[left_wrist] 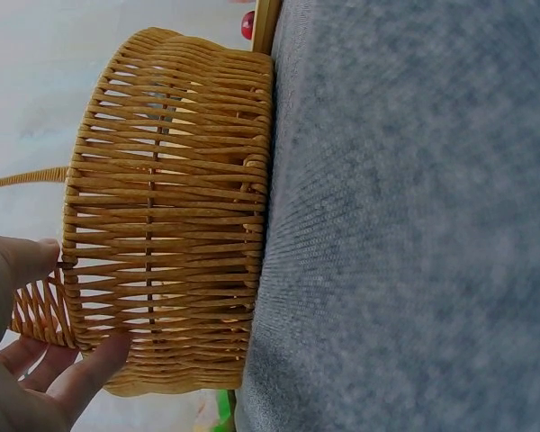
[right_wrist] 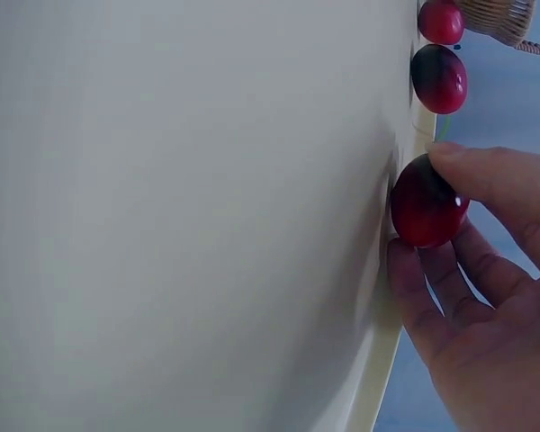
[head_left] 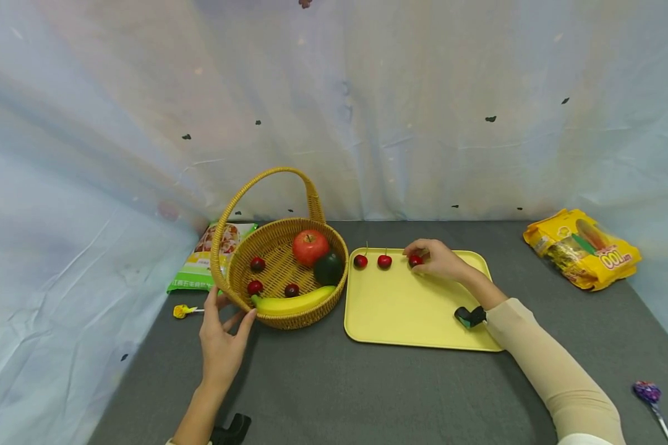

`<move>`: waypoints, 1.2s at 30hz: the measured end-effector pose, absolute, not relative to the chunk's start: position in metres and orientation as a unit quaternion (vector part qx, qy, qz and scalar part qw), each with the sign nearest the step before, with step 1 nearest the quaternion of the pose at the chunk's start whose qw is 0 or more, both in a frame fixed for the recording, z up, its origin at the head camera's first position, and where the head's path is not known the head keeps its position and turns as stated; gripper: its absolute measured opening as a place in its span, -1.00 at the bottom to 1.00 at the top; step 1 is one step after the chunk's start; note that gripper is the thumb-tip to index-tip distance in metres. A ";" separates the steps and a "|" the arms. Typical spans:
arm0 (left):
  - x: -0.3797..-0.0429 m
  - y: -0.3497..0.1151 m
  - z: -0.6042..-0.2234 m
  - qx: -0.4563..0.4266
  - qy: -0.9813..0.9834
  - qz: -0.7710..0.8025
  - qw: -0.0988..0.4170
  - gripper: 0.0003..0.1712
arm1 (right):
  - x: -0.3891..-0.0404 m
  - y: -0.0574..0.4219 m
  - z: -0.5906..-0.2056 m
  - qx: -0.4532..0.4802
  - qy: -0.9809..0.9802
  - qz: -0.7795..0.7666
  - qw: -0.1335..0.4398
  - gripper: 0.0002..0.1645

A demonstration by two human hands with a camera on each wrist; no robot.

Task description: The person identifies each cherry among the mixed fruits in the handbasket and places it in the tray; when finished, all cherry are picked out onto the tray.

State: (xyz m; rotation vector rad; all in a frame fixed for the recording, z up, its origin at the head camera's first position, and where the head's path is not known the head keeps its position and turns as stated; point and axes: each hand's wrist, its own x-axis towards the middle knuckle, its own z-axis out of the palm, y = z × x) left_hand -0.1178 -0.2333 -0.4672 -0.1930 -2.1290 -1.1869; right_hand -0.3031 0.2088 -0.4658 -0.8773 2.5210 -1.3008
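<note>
My left hand (head_left: pixel 221 340) holds the wicker basket (head_left: pixel 295 321) at its near left rim, by the foot of the tall handle. In the left wrist view the thumb rests at the rim and a fingertip (left_wrist: pixel 117 346) lies against the woven side. Inside the basket are a banana (head_left: pixel 295 303), a red apple (head_left: pixel 310 247), a dark green round fruit (head_left: pixel 328 269) and several cherries (head_left: pixel 258 264). My right hand (head_left: pixel 442 262) pinches a cherry (right_wrist: pixel 427 205) between thumb and fingers at the far edge of the yellow tray (head_left: pixel 412 309). Two more cherries (head_left: pixel 384 262) sit to its left in a row.
Behind the basket lies a green and yellow snack bag (head_left: pixel 200 266), with a yellow lollipop (head_left: pixel 182 311) before it. A yellow snack packet (head_left: pixel 584 247) is at the far right. A purple lollipop (head_left: pixel 647 392) lies near right. A pale curtain (head_left: pixel 367 123) hangs behind the table.
</note>
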 end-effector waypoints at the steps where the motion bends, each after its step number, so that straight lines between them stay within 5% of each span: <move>1: -0.118 -0.233 -0.467 -0.074 -0.818 -0.457 0.341 0.08 | -0.303 0.209 -0.466 -0.295 0.846 -0.436 0.086 -0.56; 11: -0.116 -0.234 -0.468 -0.073 -0.819 -0.457 0.339 0.09 | -0.301 0.196 -0.436 -0.296 0.849 -0.434 0.062 -0.54; 18: -0.116 -0.236 -0.470 -0.072 -0.817 -0.461 0.338 0.10 | -0.306 0.108 -0.380 -0.395 0.773 -0.494 0.059 -0.59; 28: -0.118 -0.239 -0.471 -0.071 -0.825 -0.449 0.336 0.11 | -0.321 -0.043 -0.356 -0.516 0.710 -0.367 0.307 -0.44; 36: -0.117 -0.237 -0.470 -0.071 -0.826 -0.453 0.328 0.09 | -0.320 -0.079 -0.385 -0.457 0.689 -0.313 0.468 -0.19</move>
